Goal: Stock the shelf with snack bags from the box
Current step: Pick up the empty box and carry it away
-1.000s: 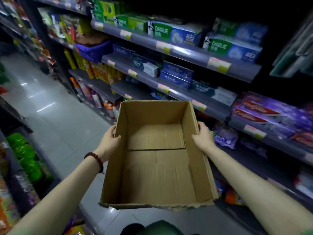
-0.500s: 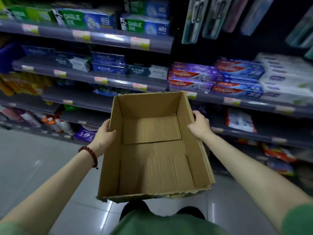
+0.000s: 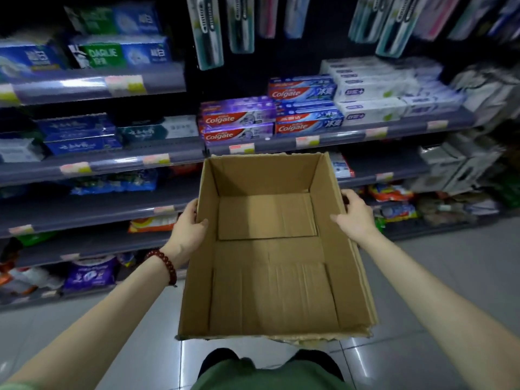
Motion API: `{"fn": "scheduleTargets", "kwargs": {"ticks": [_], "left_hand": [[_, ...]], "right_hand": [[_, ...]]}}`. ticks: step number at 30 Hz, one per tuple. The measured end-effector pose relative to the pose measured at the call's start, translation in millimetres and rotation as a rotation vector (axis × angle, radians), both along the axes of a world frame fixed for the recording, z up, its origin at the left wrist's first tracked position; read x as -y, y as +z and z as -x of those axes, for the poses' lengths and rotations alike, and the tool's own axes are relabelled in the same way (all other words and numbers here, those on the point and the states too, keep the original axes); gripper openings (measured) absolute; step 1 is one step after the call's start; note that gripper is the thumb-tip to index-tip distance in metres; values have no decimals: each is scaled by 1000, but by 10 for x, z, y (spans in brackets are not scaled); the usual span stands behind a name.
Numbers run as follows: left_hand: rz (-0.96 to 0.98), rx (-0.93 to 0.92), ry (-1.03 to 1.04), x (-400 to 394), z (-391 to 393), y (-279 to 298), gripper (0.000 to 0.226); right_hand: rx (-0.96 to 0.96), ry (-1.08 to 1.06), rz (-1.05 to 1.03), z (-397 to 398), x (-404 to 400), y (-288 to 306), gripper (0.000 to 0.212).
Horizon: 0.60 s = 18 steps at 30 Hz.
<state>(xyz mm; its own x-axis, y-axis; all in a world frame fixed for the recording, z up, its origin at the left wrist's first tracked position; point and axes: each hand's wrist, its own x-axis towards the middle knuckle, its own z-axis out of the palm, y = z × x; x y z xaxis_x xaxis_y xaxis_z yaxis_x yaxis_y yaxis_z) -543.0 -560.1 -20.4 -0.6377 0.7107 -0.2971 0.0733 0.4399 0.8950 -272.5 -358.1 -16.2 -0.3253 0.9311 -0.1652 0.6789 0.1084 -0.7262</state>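
Observation:
An open brown cardboard box hangs in the air in front of me, held level above the floor. Nothing lies inside it; only its bare bottom flaps show. My left hand grips the box's left wall, thumb hooked over the rim into the inside. My right hand grips the right wall the same way, thumb inside, fingers outside. The grey shelf unit stands right behind the box. Bagged goods lie on its lower shelves to the left and bagged goods to the right.
Colgate toothpaste boxes and white boxes fill the shelf above the box. Toothbrush packs hang higher up. Darlie boxes sit at upper left. Grey tiled floor runs below; my feet are under the box.
My view has swung right along the aisle to face the shelves, with toothbrushes and white boxes coming into sight. Both hands keep the same grip on the box.

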Motion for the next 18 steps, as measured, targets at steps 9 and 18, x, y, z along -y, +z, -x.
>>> {"fn": "scheduleTargets", "kwargs": {"ticks": [9, 18], "left_hand": [[-10, -96, -268, -1140, -807, 89, 51], [-53, -46, -552, -2385, -1918, 188, 49]], "right_hand": [[-49, -325, 19, -1204, -338, 73, 53], [-11, -627, -31, -2437, -597, 296, 52]]}}
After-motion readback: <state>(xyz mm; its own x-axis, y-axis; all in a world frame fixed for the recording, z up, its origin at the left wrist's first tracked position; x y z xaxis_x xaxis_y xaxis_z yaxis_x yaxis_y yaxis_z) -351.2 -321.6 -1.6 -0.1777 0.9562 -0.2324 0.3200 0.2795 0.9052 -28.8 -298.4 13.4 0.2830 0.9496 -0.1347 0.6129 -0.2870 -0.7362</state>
